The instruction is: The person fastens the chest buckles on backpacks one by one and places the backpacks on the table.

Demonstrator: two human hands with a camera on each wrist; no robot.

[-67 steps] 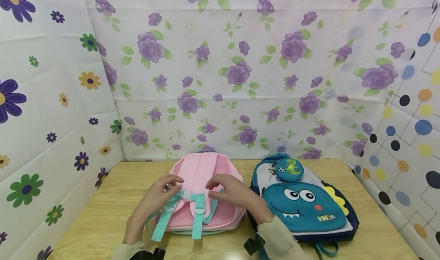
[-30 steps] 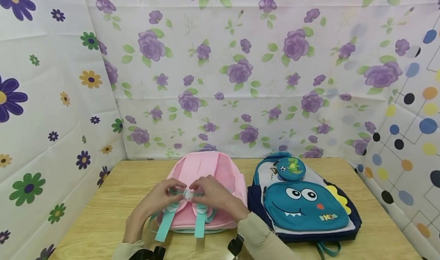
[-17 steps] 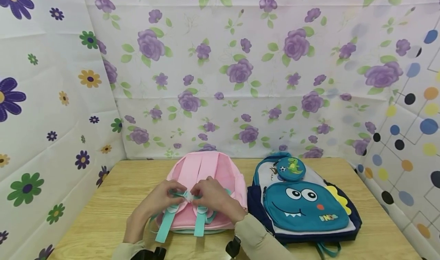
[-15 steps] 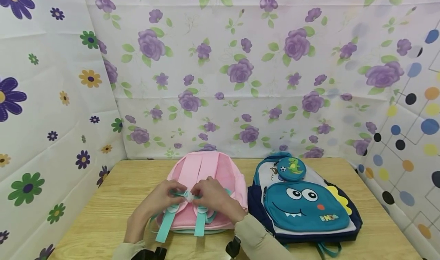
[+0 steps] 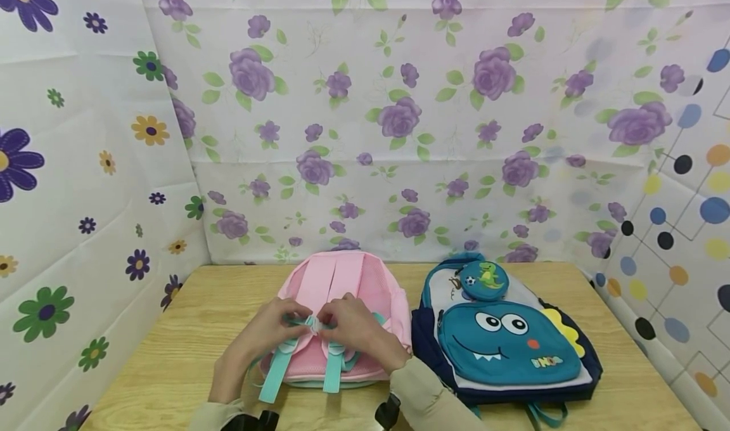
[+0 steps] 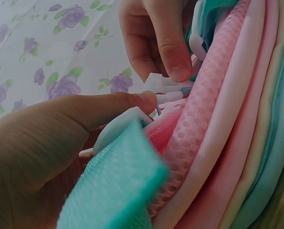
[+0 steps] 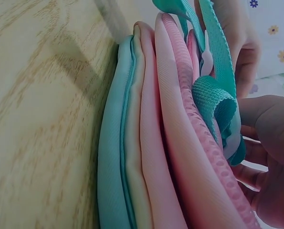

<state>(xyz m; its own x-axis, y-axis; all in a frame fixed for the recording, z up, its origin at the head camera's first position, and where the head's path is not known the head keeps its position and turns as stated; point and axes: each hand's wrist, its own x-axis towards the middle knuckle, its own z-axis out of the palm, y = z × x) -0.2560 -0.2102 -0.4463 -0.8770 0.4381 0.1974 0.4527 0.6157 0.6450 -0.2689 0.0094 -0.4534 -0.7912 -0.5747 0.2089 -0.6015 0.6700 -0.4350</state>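
Note:
The pink backpack (image 5: 373, 291) lies with its strap side up, its turquoise webbing tails (image 5: 275, 377) hanging toward the front of the table. Over its middle, a white plastic buckle (image 5: 314, 325) sits between my two hands. My left hand (image 5: 267, 327) pinches the buckle's left side, with thin turquoise webbing at the fingers. My right hand (image 5: 360, 329) pinches its right side. Up close in the left wrist view, both thumbs press near the white buckle (image 6: 167, 88); whether its halves are fully joined cannot be told. The right wrist view shows a turquoise strap (image 7: 218, 102) hiding the fingertips.
A blue dinosaur backpack (image 5: 507, 345) lies on the right, close to my right forearm, with a round pouch (image 5: 483, 280) on its top. Both bags rest on a wooden table (image 5: 171, 355) with flower-printed cloth (image 5: 365, 133) behind it.
My hands were apart above the pink backpack. My right hand has moved left, and both hands now meet at the white buckle and pinch it. In the last half second little has moved.

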